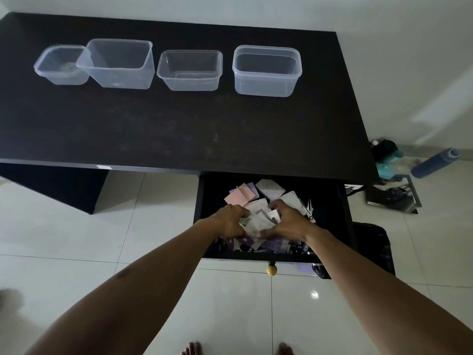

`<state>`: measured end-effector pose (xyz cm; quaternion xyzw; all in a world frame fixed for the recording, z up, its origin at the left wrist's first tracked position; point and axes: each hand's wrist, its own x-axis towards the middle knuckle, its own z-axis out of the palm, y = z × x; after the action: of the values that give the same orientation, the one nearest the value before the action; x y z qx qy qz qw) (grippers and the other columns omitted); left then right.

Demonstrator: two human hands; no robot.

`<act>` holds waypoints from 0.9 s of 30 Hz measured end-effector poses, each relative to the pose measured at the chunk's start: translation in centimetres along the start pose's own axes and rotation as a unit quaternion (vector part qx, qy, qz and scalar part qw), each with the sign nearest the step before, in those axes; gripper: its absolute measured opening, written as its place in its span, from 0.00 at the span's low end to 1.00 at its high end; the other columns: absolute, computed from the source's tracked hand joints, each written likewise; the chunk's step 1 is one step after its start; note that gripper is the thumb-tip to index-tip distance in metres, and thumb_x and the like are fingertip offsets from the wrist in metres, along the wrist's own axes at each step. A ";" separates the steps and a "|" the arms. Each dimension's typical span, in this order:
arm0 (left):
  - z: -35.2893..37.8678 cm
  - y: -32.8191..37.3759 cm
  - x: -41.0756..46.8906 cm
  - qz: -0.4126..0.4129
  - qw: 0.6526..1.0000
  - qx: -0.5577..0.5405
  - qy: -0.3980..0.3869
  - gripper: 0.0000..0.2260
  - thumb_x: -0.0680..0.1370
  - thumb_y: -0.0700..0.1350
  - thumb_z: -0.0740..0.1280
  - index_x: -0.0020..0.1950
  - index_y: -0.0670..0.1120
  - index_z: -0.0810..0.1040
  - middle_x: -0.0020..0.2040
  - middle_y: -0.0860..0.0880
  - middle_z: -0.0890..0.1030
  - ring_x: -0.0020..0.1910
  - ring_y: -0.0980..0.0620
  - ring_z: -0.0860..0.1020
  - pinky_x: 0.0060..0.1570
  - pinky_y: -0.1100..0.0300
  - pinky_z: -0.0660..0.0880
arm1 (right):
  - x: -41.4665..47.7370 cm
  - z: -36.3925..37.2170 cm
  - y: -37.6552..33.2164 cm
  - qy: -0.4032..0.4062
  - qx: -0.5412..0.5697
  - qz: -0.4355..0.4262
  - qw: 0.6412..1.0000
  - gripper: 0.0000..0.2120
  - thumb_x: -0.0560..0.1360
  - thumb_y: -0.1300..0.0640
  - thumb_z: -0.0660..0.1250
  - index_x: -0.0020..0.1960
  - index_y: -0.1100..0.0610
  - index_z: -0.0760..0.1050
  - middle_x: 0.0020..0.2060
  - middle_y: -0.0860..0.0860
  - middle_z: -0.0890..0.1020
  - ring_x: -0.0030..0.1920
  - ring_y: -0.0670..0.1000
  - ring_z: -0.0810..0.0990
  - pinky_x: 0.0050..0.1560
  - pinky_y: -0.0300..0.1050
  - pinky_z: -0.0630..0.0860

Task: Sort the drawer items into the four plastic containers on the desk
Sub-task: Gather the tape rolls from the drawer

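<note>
- Left hand (pixel 228 221) and right hand (pixel 288 222) inside open drawer (pixel 212 196), 5 o'clock under desk (pixel 179 124).
- Fingers of both curled, grasping paper bundle (pixel 257 218) between them.
- Four containers (pixel 190 83) in a row on desk, 12 o'clock from drawer, well apart.

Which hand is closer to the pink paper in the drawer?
Left. The left hand sits just below the pink paper. The right hand is farther off to its right. Both grip the loose papers between them.
</note>
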<state>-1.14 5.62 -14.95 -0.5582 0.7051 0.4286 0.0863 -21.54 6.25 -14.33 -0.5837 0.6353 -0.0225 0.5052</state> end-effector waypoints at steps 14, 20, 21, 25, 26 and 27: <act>1.0 -0.7 -0.1 -0.004 0.999 -0.001 0.032 0.24 0.72 0.50 0.75 0.66 0.47 0.78 0.62 0.45 0.80 0.59 0.44 0.77 0.57 0.55 0.75 | 0.3 0.3 -0.6 -0.016 -0.059 0.058 0.996 0.21 0.63 0.55 0.82 0.53 0.57 0.80 0.48 0.53 0.84 0.48 0.53 0.83 0.52 0.49 0.81; 0.5 -0.5 -0.1 -0.038 0.993 -0.086 0.071 0.25 0.70 0.49 0.77 0.66 0.48 0.79 0.60 0.47 0.79 0.55 0.48 0.78 0.50 0.61 0.75 | 0.0 -0.4 -1.1 -0.010 -0.006 0.051 0.999 0.13 0.66 0.62 0.79 0.50 0.59 0.82 0.45 0.54 0.86 0.46 0.53 0.86 0.55 0.53 0.82; 0.1 -0.3 -0.2 -0.042 0.990 -0.103 0.088 0.24 0.69 0.48 0.77 0.65 0.49 0.80 0.59 0.47 0.80 0.52 0.49 0.79 0.47 0.62 0.76 | -0.1 -0.7 -1.3 0.007 0.002 0.047 0.999 0.12 0.67 0.62 0.79 0.49 0.59 0.82 0.44 0.55 0.87 0.45 0.53 0.86 0.54 0.53 0.82; -1.7 0.8 -0.2 -0.027 0.981 -0.145 0.129 0.14 0.69 0.46 0.77 0.54 0.51 0.85 0.47 0.48 0.85 0.40 0.51 0.83 0.38 0.61 0.79 | -0.3 -2.0 -2.1 0.060 0.039 0.041 0.997 0.12 0.66 0.62 0.79 0.48 0.59 0.82 0.44 0.55 0.86 0.46 0.54 0.86 0.55 0.55 0.82; -2.0 1.1 -0.2 -0.024 0.979 -0.150 0.134 0.13 0.70 0.46 0.77 0.54 0.50 0.85 0.47 0.48 0.85 0.41 0.50 0.83 0.41 0.59 0.80 | -0.4 -2.3 -2.3 0.065 0.038 0.042 0.996 0.12 0.67 0.64 0.78 0.49 0.60 0.82 0.44 0.55 0.86 0.46 0.55 0.86 0.55 0.55 0.81; -2.2 1.4 -0.2 -0.020 0.979 -0.152 0.137 0.13 0.70 0.45 0.76 0.54 0.50 0.85 0.47 0.48 0.84 0.42 0.49 0.83 0.43 0.58 0.81 | -0.4 -2.6 -2.4 0.070 0.041 0.043 0.996 0.13 0.67 0.65 0.78 0.50 0.61 0.82 0.45 0.56 0.86 0.47 0.55 0.85 0.55 0.54 0.82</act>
<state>-1.48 4.23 -12.79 -0.6325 0.6254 0.4483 -0.0889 -21.64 4.39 -11.35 -0.5313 0.6922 -0.0678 0.4837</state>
